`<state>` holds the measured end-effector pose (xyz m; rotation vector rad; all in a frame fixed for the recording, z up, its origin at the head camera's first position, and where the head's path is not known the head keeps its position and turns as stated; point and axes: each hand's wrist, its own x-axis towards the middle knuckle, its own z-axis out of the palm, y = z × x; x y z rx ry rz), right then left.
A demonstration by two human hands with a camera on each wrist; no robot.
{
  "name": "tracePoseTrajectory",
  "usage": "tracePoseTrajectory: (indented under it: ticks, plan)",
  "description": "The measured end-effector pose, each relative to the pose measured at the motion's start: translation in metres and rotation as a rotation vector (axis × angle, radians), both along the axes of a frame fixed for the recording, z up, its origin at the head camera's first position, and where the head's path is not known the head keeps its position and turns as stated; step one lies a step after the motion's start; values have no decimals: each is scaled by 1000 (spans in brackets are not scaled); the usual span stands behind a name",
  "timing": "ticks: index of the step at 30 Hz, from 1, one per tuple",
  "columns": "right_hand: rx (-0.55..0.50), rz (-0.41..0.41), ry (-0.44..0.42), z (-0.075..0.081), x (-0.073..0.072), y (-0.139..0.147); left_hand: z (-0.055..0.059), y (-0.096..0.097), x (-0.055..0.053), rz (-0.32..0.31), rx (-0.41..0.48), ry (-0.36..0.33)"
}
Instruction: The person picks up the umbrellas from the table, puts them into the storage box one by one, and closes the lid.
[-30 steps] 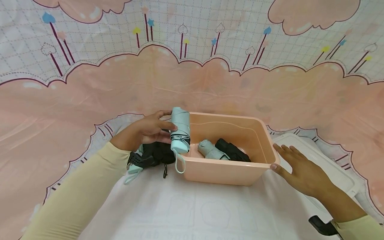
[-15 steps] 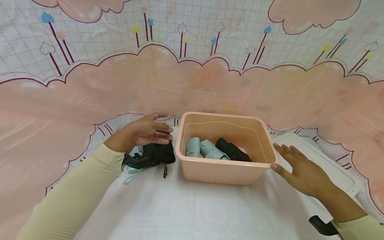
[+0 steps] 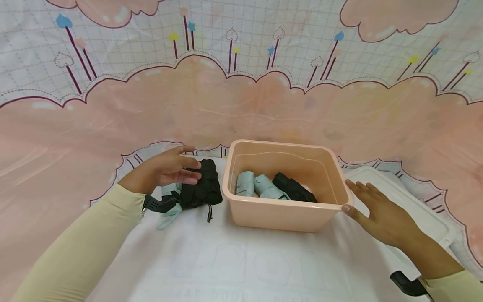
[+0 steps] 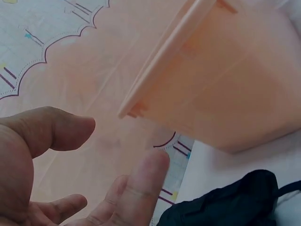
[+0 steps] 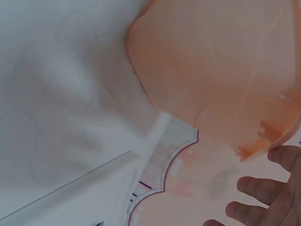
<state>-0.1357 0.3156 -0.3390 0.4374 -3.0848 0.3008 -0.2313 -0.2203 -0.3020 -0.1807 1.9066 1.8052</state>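
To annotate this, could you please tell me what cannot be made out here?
Head view: near end of the leftmost pale roll, hidden by the peach bin.
Left wrist view: part of the black bundle, cut off by the frame's bottom.
Right wrist view: part of the white panel, cut off by the frame's bottom.

the kind of room is unclear: pink cloud-printed cloth (image 3: 264, 109) spreads behind a white surface (image 3: 245, 264).

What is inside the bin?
The bin holds a pale blue roll, a second roll beside it and a black bundle. Its near wall hides their near ends and the floor there.
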Motion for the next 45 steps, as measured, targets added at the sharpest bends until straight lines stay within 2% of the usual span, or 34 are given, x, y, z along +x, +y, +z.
tracePoseTrajectory:
  ticks: [4, 9, 14, 22, 32, 38, 45]
  plan:
    - [0, 2, 0, 0, 0, 0, -4, -8, 1, 4, -29, 10]
    - [3, 2, 2, -1, -1, 1, -11, -20, 5, 37, -72, 2]
    - [3, 0, 2, 0, 0, 1, -21, -33, 6, 70, -83, -8]
    - [0, -2, 3, 2, 2, 0, -37, -56, 12, 76, -149, -23]
    - [5, -17, -15, 0, 1, 0, -59, -82, 18, 101, -341, -26]
    - [1, -22, -18, -1, 1, 0, -70, -90, 22, 121, -331, -73]
    - [4, -20, -23, 0, 1, 0, -78, -93, 21, 143, -240, -137]
